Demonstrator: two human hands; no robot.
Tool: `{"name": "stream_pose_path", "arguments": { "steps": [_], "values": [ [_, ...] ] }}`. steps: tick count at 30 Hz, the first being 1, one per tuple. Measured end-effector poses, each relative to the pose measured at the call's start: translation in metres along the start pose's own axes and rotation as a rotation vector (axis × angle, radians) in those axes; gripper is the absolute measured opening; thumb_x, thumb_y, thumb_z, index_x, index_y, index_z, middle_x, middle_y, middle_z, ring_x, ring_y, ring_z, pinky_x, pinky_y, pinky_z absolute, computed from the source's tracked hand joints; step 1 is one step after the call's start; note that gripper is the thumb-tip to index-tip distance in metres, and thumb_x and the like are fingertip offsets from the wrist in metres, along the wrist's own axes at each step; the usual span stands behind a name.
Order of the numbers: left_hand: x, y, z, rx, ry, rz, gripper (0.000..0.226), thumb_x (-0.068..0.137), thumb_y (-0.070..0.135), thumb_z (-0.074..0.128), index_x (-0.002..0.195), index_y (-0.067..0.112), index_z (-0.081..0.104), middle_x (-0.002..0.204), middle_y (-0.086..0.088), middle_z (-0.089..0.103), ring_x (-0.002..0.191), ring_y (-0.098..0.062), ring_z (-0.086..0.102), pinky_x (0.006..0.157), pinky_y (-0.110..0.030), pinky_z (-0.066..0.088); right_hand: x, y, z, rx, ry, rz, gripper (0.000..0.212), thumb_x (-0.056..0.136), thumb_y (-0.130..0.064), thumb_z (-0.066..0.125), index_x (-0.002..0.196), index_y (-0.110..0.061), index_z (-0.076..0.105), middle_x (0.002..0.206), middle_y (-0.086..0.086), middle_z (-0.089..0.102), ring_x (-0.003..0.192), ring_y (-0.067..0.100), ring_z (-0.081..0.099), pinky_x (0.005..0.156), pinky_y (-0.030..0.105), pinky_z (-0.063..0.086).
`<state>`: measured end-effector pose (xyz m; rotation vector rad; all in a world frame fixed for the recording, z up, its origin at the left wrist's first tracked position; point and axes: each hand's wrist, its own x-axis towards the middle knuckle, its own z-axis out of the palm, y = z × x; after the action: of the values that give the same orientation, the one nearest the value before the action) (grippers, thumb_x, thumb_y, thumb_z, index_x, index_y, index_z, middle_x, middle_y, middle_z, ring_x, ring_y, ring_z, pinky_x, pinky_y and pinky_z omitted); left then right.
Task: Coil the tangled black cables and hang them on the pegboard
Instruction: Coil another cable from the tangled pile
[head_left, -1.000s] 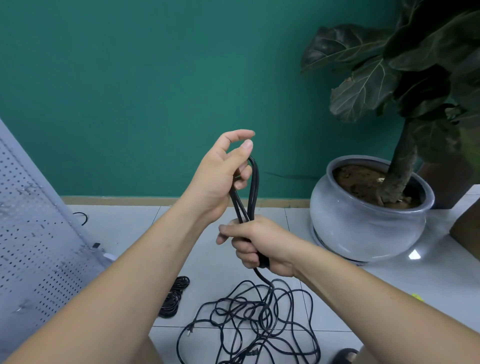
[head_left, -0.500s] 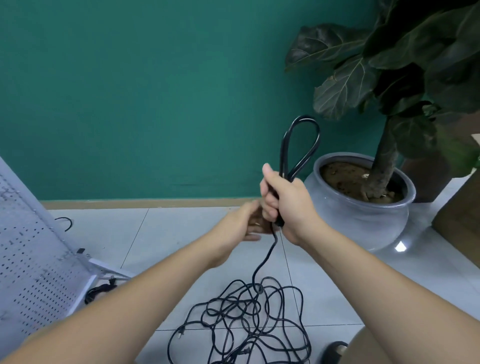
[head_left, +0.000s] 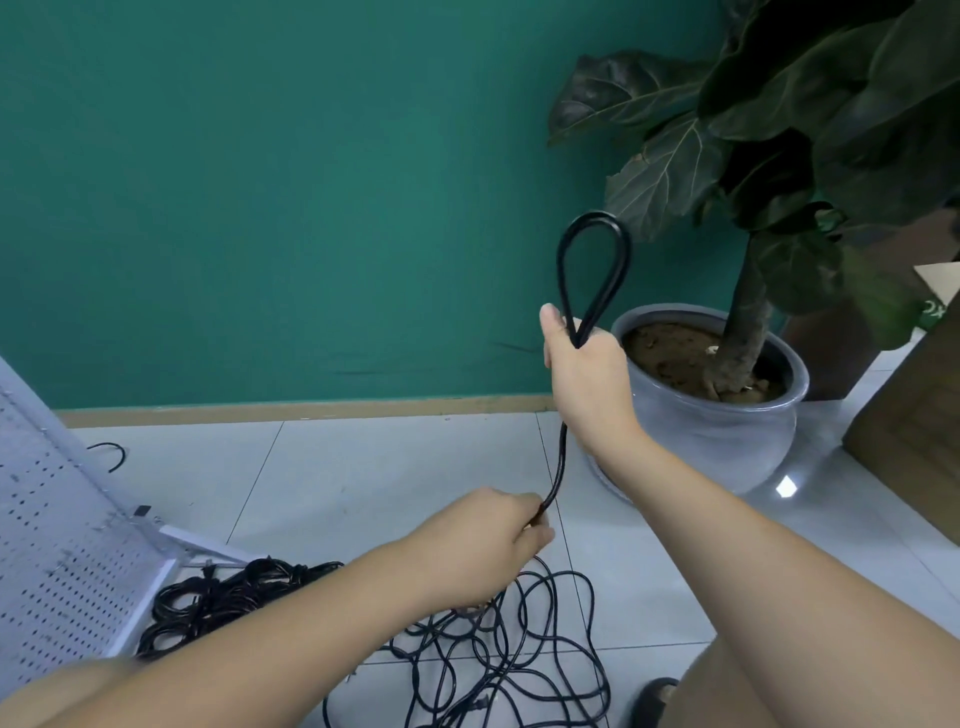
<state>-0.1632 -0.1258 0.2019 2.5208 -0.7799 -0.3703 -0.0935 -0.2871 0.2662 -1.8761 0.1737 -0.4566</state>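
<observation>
The right hand (head_left: 587, 374) is gripping the black cable (head_left: 561, 457) up in front of the green wall (head_left: 260, 208). Its fingers are curling tight round two strands pressed together, so that a narrow teardrop loop (head_left: 595, 216) is standing up above the fist. From under the fist a single strand is hanging down to the left hand (head_left: 483, 540), which is pinching it low over the floor (head_left: 363, 478), fingers and thumb closing together on the cable. Below the left hand the rest of the cable is lying as a loose tangle (head_left: 524, 654) on the tiles, toward the near edge of the floor. Left of the tangle, a bundle of coiled cables (head_left: 223, 597) is lying against the foot of the pegboard (head_left: 57, 545), which is standing tilted at the left edge of the floor. A small black hook (head_left: 111, 454) is lying just beyond the pegboard, near the wall. A grey pot (head_left: 727, 431) holding a broad-leaved plant (head_left: 779, 130) is standing by the wall, behind the right hand.
</observation>
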Motion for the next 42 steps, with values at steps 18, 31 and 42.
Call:
{"name": "stream_pose_path", "arguments": {
  "steps": [18,31,42],
  "values": [
    [-0.02,-0.016,-0.12,-0.661,0.713,0.012,0.019,0.092,0.033,0.083,0.081,0.02,0.074,0.075,0.009,0.057,0.07,-0.009,0.05,0.071,-0.027,0.04,-0.042,0.013,0.031,-0.126,-0.472,0.079,0.089,0.096,-0.09,0.028,0.08,-0.011,0.065,0.052,-0.003,0.055,0.046,0.019,0.053,0.055,0.032,0.043],
    [-0.011,-0.021,-0.122,-0.637,0.801,0.008,0.032,0.096,0.026,0.08,0.087,0.011,0.053,0.087,0.003,0.074,0.063,-0.021,0.073,0.062,-0.042,0.063,-0.089,0.003,0.042,0.046,-0.77,0.025,0.078,0.087,-0.089,0.04,0.104,-0.022,0.074,0.063,-0.001,0.038,0.055,0.02,0.039,0.055,0.033,0.037],
    [-0.002,-0.01,-0.12,-1.026,0.594,-0.118,0.029,0.099,0.036,0.077,0.102,0.02,0.054,0.067,0.007,0.034,0.05,-0.015,0.024,0.049,-0.027,0.027,-0.087,0.015,0.049,-0.249,-0.722,-0.029,0.007,0.1,-0.028,0.069,0.099,-0.031,0.076,0.086,-0.001,0.079,0.07,0.014,0.065,0.077,0.038,0.06]
  ]
}}
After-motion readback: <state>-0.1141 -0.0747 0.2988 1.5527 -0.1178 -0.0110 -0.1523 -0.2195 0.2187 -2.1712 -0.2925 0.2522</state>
